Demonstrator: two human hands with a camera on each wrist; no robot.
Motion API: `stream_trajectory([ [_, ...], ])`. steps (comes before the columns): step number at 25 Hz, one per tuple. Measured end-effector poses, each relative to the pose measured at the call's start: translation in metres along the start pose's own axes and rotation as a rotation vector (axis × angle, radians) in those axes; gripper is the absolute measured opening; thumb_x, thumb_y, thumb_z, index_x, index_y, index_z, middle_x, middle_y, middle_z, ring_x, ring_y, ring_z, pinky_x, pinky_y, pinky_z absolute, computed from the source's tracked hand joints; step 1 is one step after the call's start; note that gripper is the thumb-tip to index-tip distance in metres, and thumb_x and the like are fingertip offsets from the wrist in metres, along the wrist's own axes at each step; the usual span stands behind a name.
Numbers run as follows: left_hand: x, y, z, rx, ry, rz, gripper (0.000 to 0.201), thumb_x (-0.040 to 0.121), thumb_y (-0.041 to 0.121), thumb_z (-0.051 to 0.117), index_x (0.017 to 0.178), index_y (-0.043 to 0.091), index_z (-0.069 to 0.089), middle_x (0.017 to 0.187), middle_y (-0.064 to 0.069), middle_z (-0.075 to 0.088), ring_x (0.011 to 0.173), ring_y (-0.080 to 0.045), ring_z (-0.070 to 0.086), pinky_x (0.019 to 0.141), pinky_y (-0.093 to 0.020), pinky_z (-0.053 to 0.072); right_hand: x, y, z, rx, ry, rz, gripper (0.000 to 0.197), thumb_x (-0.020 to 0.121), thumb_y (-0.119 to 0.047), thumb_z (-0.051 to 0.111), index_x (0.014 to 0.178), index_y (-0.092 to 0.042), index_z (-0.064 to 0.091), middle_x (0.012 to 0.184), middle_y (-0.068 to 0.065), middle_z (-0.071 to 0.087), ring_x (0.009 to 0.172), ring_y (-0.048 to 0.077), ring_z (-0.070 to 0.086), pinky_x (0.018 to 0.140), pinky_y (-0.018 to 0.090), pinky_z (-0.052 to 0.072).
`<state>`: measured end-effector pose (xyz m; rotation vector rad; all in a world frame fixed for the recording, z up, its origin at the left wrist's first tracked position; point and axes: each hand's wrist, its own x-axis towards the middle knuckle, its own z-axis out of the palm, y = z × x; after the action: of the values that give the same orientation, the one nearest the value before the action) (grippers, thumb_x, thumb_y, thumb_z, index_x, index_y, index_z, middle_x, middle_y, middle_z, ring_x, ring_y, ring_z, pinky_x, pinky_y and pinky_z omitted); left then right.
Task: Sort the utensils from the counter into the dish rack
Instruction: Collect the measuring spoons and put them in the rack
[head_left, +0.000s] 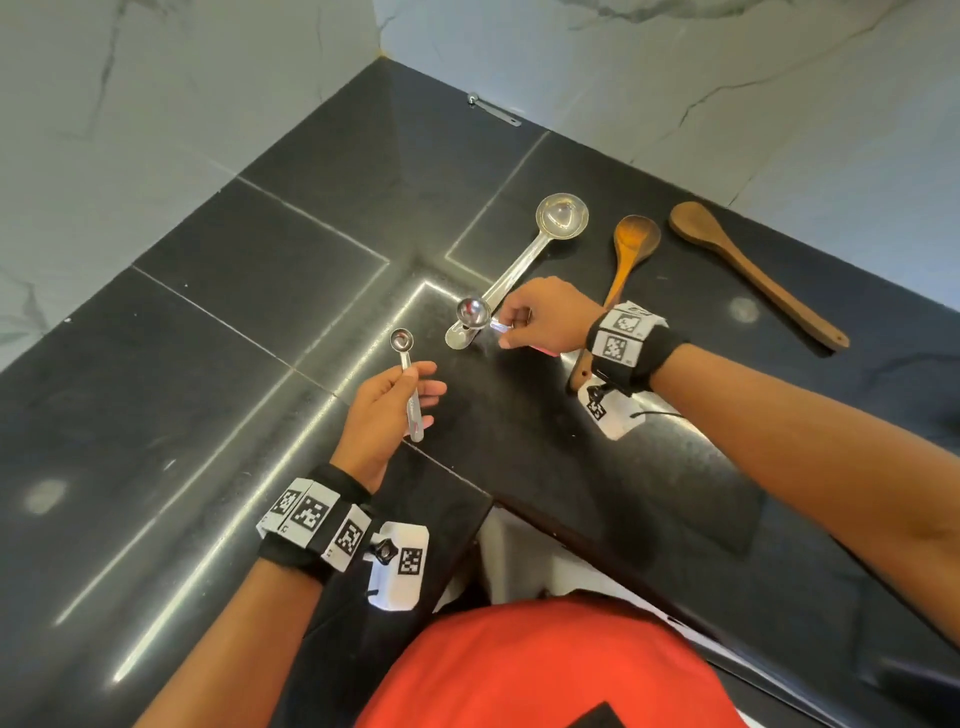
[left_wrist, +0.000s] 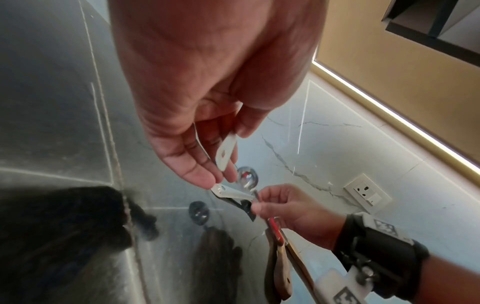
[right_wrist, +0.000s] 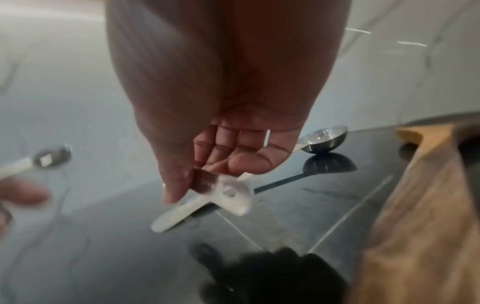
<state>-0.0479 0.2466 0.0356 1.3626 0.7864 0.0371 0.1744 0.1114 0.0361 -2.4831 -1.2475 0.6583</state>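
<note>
My left hand (head_left: 410, 387) holds a small steel measuring spoon (head_left: 401, 343) by its handle, bowl pointing away, above the black counter (head_left: 234, 415). In the left wrist view the thumb and fingers pinch that flat handle (left_wrist: 225, 153). My right hand (head_left: 519, 325) pinches the handle of a bigger round measuring spoon (head_left: 472, 312), just above the handle end of a long steel ladle (head_left: 540, 239) lying on the counter. The right wrist view shows the held spoon (right_wrist: 233, 193) blurred under my fingers and the ladle bowl (right_wrist: 324, 139) beyond. No dish rack is in view.
Two wooden spoons lie right of the ladle, a lighter one (head_left: 631, 249) partly under my right wrist and a darker one (head_left: 748, 270). Another small steel measuring spoon (head_left: 491, 109) lies by the back wall. Marble-tiled walls (head_left: 727, 78) meet in the corner; a wall socket (left_wrist: 366, 195) is behind.
</note>
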Motion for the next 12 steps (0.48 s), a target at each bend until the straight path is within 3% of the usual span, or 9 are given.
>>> stream_trajectory([
  [3, 0.006, 0.007, 0.007, -0.013, -0.025, -0.008, 0.032, 0.104, 0.029, 0.042, 0.119, 0.016, 0.068, 0.110, -0.007, 0.070, 0.097, -0.016, 0.062, 0.079, -0.032, 0.053, -0.016, -0.016, -0.002, 0.427, 0.137, 0.044, 0.015, 0.078, -0.024, 0.083, 0.084, -0.012, 0.075, 0.067, -0.009, 0.066, 0.057, 0.000, 0.056, 0.064, 0.019, 0.046],
  [5, 0.009, 0.013, 0.017, -0.005, -0.068, 0.007, 0.032, 0.104, 0.030, 0.042, 0.117, 0.019, 0.069, 0.108, -0.006, 0.070, 0.093, -0.016, 0.060, 0.078, -0.031, 0.052, -0.029, -0.033, 0.002, 0.603, 0.120, 0.028, 0.017, 0.077, -0.017, 0.084, 0.088, -0.005, 0.076, 0.067, -0.006, 0.068, 0.055, -0.003, 0.056, 0.060, 0.013, 0.045],
  [7, 0.013, 0.021, 0.029, -0.022, -0.105, 0.010, 0.032, 0.104, 0.030, 0.041, 0.111, 0.021, 0.071, 0.106, -0.009, 0.070, 0.096, -0.019, 0.062, 0.080, -0.032, 0.054, -0.032, -0.043, 0.011, 0.661, 0.096, -0.013, 0.017, 0.077, -0.017, 0.084, 0.090, -0.007, 0.077, 0.072, -0.001, 0.074, 0.060, 0.002, 0.065, 0.062, 0.017, 0.051],
  [10, 0.023, 0.032, 0.041, -0.100, -0.112, -0.030, 0.032, 0.103, 0.031, 0.042, 0.100, 0.022, 0.073, 0.109, -0.013, 0.074, 0.105, -0.024, 0.067, 0.092, -0.041, 0.052, -0.021, -0.041, 0.017, 0.657, 0.137, -0.006, 0.020, 0.078, -0.029, 0.083, 0.088, -0.013, 0.076, 0.076, 0.008, 0.077, 0.068, 0.018, 0.073, 0.070, 0.037, 0.061],
  [12, 0.031, 0.038, 0.044, -0.129, -0.121, -0.038, 0.033, 0.103, 0.031, 0.043, 0.096, 0.022, 0.075, 0.103, -0.010, 0.076, 0.101, -0.023, 0.070, 0.092, -0.042, 0.053, -0.013, -0.035, 0.012, 0.544, 0.154, -0.015, 0.022, 0.079, -0.037, 0.080, 0.084, -0.016, 0.077, 0.070, 0.005, 0.074, 0.061, 0.015, 0.066, 0.063, 0.034, 0.055],
])
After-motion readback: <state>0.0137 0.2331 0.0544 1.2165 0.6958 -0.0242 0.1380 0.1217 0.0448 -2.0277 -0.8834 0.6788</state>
